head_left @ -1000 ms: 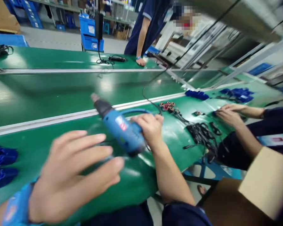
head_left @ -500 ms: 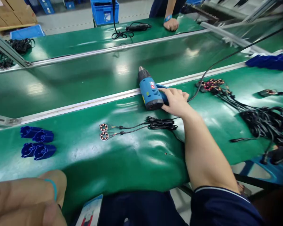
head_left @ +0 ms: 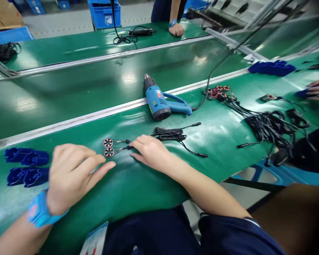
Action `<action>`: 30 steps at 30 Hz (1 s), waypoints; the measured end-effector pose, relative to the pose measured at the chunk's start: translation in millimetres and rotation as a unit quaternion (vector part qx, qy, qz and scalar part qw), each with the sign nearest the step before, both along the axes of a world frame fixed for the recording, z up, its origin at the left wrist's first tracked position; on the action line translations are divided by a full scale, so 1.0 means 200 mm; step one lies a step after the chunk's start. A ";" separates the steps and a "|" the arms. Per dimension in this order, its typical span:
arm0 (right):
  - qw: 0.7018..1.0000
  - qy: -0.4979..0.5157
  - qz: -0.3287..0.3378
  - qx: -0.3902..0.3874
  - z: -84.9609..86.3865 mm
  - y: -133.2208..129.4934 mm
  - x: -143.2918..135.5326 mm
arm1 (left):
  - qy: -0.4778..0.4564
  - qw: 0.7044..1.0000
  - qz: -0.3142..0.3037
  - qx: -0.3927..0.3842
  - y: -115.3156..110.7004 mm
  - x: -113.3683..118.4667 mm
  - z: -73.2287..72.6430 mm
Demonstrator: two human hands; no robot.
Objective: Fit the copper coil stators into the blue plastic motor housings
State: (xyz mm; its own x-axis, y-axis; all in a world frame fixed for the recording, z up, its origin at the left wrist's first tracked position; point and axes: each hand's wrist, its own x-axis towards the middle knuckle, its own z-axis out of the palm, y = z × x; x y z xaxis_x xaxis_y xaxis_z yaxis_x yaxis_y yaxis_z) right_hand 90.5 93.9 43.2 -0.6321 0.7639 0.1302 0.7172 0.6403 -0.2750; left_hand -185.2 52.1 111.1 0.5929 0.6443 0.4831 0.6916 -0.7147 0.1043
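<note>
Holding left hand [head_left: 73, 173] above the green surface [head_left: 159, 187], with thumb and forefinger apart, near two small copper-wound rings [head_left: 108, 148] lying side by side on it. Resting right hand [head_left: 151, 151] over the rings' black cables [head_left: 170, 134], with fingertips just beside the rings and thumb spread away. With a blue heat gun [head_left: 158, 102] beyond them, four dark-blue housings [head_left: 35, 158] leftmost and a cable heap [head_left: 266, 124] to the right
</note>
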 end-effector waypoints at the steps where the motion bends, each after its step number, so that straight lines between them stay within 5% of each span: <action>1: 1.000 -0.014 -0.009 -0.005 -0.04 0.00 -0.01 | 0.009 1.000 0.003 0.012 0.04 0.02 -0.07; 4: 1.000 0.005 -0.023 -0.004 -0.13 0.00 -0.01 | 0.069 0.997 0.000 -0.021 0.10 0.04 -0.28; 7: 0.999 0.047 -0.018 -0.002 -0.17 0.00 0.00 | 0.090 0.995 0.003 -0.042 0.12 0.02 -0.38; 17: 0.963 0.215 0.013 -0.164 -0.16 0.00 0.07 | 0.079 0.995 -0.009 -0.052 0.16 0.01 -0.41; 25: 0.990 0.141 0.019 -0.025 -0.22 0.00 0.06 | 0.086 0.991 -0.005 -0.099 0.15 -0.01 -0.40; 30: 0.986 0.159 0.008 -0.047 -0.22 0.00 0.05 | 0.087 0.989 0.004 -0.120 0.15 -0.01 -0.39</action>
State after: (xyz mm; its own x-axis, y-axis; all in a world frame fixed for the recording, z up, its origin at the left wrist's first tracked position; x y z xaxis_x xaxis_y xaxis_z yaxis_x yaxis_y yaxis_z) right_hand 101.0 94.0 -1.4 -0.5832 0.7721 0.2525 0.5750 0.6119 -0.5431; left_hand -187.3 81.6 33.7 0.6484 0.7325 0.2075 0.7189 -0.6788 0.1498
